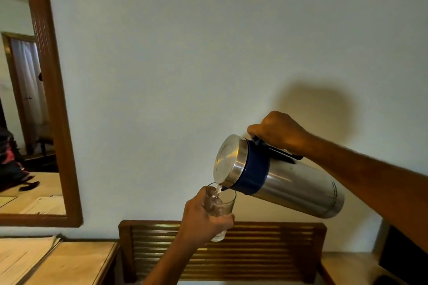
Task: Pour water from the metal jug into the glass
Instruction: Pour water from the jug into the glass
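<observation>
The metal jug [289,183] is steel with a blue collar and a dark handle. It is tipped far to the left, held in the air by my right hand [278,134], which grips the handle on top. A thin stream of water runs from its spout into the clear glass [225,203] just below. My left hand [203,217] is wrapped around the glass and holds it up in the air, slightly tilted toward the spout. A little water shows at the bottom of the glass.
A wooden slatted chair back [266,250] stands below my hands against the pale wall. A table [76,261] with papers [20,259] lies at lower left. A wood-framed mirror [58,122] hangs on the left. A dark object [403,252] sits at lower right.
</observation>
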The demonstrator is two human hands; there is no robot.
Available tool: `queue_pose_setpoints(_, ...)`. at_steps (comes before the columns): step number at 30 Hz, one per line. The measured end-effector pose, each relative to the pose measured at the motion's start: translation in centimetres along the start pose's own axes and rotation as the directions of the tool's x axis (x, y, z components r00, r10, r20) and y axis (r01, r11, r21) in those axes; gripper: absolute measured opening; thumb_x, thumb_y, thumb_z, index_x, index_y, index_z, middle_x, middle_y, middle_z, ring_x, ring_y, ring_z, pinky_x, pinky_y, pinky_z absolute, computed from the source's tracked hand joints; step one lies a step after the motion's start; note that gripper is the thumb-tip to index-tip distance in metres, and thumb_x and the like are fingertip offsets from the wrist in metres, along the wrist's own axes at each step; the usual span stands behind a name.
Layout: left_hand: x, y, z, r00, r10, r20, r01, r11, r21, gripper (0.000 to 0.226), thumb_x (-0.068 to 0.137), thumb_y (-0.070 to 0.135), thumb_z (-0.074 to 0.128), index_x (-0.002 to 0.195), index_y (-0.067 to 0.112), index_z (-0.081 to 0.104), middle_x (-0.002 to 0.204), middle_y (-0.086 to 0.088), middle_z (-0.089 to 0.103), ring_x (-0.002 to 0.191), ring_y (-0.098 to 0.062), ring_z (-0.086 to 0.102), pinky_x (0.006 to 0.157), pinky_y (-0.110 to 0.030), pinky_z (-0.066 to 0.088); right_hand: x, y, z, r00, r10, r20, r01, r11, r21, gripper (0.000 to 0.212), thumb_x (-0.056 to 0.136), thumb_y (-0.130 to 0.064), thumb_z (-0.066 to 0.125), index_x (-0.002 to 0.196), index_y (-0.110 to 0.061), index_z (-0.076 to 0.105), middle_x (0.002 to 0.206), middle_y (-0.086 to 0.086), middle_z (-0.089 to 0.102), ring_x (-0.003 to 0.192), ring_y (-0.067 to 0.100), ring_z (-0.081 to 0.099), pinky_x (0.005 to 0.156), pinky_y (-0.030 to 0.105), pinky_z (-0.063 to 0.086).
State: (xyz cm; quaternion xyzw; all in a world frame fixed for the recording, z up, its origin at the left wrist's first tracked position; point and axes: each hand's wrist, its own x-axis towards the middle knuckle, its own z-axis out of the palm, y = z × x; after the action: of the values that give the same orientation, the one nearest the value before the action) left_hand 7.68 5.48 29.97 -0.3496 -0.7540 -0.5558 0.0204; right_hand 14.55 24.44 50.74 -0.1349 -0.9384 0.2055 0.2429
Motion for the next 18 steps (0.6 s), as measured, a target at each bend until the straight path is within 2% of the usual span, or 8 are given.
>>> queue_pose_setpoints(2,0.2,0.1,-0.2,1.000,0.000,0.005,0.000,1.000,0.003,0.064,0.051,0.050,0.080,0.106,0.030,0.055,0.096,0.010,0.070,0.084,-0.016,0.070,0.071,-0.017,0.056,0.2,0.4,0.1,1.000,0.003,-0.006,-0.003,1.000,-0.006,0.023,0.057,-0.044,0.057,0.044,-0.028,0.068,0.041,-0.011,0.061,0.053,0.017,0.060,0.053,0.029,0.044)
queue_pose_setpoints(4,0.4,0.1,-0.4,1.000,0.005,0.004,-0.005,1.000,0.001,0.062,0.052,0.049,0.081,0.105,0.030,0.054,0.097,0.008,0.070,0.084,-0.017,0.070,0.069,-0.017,0.056,0.4,0.6,0.2,1.000,0.001,-0.006,-0.001,1.000,-0.014,0.028,0.061,-0.043,0.058,0.046,-0.021,0.067,0.042,-0.012,0.063,0.054,0.017,0.063,0.055,0.030,0.047)
queue_pose_setpoints(7,0.7,0.1,-0.5,1.000,0.006,-0.012,-0.006,1.000,-0.015,0.062,0.051,0.048,0.082,0.104,0.030,0.055,0.099,0.005,0.069,0.085,-0.020,0.070,0.070,-0.018,0.056,0.7,0.7,0.0,0.999,-0.023,-0.023,0.022,0.998,-0.065,0.035,0.070,-0.039,0.061,0.041,-0.020,0.058,0.033,-0.020,0.053,0.047,0.014,0.054,0.051,0.027,0.038)
queue_pose_setpoints(9,0.9,0.1,-0.4,1.000,0.006,-0.022,-0.006,1.000,-0.019,0.062,0.050,0.048,0.082,0.103,0.030,0.055,0.098,0.006,0.069,0.085,-0.019,0.069,0.069,-0.019,0.055,1.1,0.6,-0.2,0.998,-0.041,-0.048,0.036,0.994,-0.104,0.038,0.073,-0.038,0.062,0.040,-0.021,0.055,0.029,-0.013,0.049,0.045,0.013,0.050,0.049,0.026,0.035)
queue_pose_setpoints(14,1.6,0.0,-0.3,0.999,0.025,-0.030,-0.024,0.999,0.025,0.060,0.053,0.046,0.083,0.103,0.031,0.054,0.099,0.007,0.067,0.087,-0.020,0.067,0.071,-0.019,0.055,1.8,0.0,-0.7,0.994,-0.096,-0.053,0.085,0.981,-0.174,0.038,0.070,-0.044,0.057,0.053,-0.012,0.067,0.046,-0.002,0.061,0.049,0.017,0.056,0.055,0.028,0.045)
queue_pose_setpoints(18,1.8,-0.1,-0.2,0.998,0.030,-0.052,-0.029,0.999,0.018,0.059,0.052,0.048,0.082,0.102,0.033,0.054,0.097,0.011,0.065,0.086,-0.018,0.068,0.064,-0.011,0.054,2.3,-0.4,-0.7,0.987,-0.148,-0.069,0.128,0.964,-0.233,0.041,0.070,-0.046,0.055,0.044,-0.013,0.055,0.042,-0.001,0.050,0.044,0.017,0.046,0.051,0.028,0.039)
